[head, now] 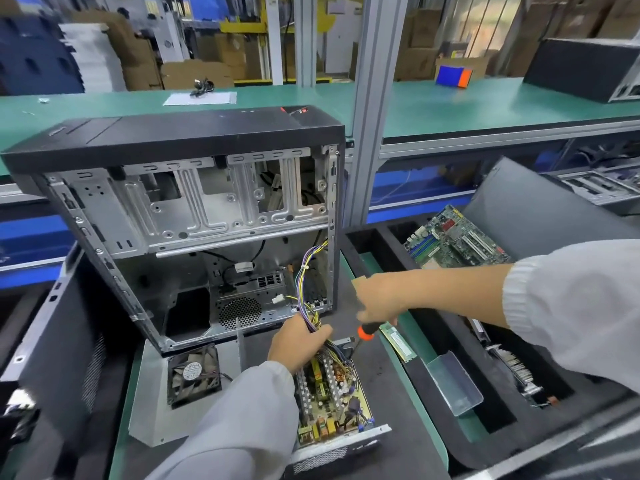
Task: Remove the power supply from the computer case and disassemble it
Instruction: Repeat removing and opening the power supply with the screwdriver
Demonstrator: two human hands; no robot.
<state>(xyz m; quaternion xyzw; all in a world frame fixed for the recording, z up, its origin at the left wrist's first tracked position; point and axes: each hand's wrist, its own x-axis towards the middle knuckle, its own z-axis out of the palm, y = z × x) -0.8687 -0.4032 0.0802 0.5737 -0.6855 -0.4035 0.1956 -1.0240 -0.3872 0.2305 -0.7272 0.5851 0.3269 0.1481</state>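
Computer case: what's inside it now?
The computer case holds bare metal brackets, a rear fan grille and a bundle of coloured wires running out to the left hand. Its far corners are shadowed.

left hand grips cable bundle; right hand holds screwdriver.

The round sticker on the hub of the loose black fan carries some print, but it is too small and blurred to read. Nothing else in view shows any readable text.
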